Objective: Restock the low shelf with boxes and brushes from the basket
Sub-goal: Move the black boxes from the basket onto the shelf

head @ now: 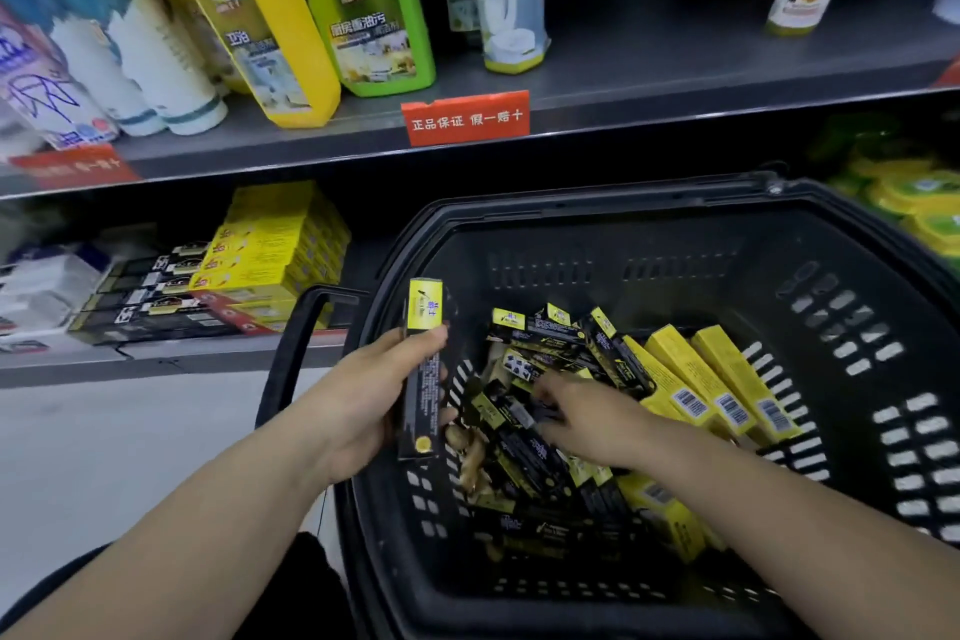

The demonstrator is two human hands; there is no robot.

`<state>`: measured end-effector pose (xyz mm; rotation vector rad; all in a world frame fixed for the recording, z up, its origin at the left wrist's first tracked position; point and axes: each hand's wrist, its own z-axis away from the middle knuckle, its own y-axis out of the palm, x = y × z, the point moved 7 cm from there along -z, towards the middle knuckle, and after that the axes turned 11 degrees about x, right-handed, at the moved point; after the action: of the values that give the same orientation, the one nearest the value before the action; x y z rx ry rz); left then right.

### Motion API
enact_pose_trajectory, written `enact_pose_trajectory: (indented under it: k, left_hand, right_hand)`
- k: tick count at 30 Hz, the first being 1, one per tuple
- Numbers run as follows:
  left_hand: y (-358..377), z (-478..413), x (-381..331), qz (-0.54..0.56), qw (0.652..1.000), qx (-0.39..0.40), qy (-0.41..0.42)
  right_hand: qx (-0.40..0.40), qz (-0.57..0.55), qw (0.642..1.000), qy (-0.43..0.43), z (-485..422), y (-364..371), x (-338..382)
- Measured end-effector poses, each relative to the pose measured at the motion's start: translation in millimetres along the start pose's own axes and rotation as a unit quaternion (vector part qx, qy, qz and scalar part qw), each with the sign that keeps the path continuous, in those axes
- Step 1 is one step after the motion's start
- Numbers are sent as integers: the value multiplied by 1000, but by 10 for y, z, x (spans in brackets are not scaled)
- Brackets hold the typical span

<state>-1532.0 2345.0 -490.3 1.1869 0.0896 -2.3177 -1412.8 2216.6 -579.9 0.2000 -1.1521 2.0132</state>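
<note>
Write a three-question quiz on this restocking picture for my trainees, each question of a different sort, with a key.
1. True or false: the basket holds only black boxes.
2. Where is the right hand? A: on the shelf. B: among the boxes in the basket. C: on the basket's handle.
3. Fill in: the left hand holds a ___ box with a yellow end.

Key: 1 false, yellow boxes lie there too; 2 B; 3 black.
</note>
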Motion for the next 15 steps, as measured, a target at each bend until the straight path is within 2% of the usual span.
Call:
enact_pose_trajectory:
  k: [4, 8, 11, 13, 15]
  left_hand:
    - [-99, 34, -18, 25, 1000, -2, 16]
    - [-105, -56, -115, 45, 998, 16, 42]
    - [-148, -165, -141, 16, 998, 2, 55]
    - [-139, -228, -122, 3, 999, -1, 49]
    - [-77, -260, -106, 9, 999, 14, 39]
  right_hand:
    - [83, 57, 993, 65, -335, 301, 162]
    - [60, 58, 992, 96, -531, 275, 261]
    - [14, -112, 989, 92, -410, -45, 223]
    - [-41, -267, 961, 59, -198, -320, 277]
    - [-91, -371, 924, -21, 4, -527, 456]
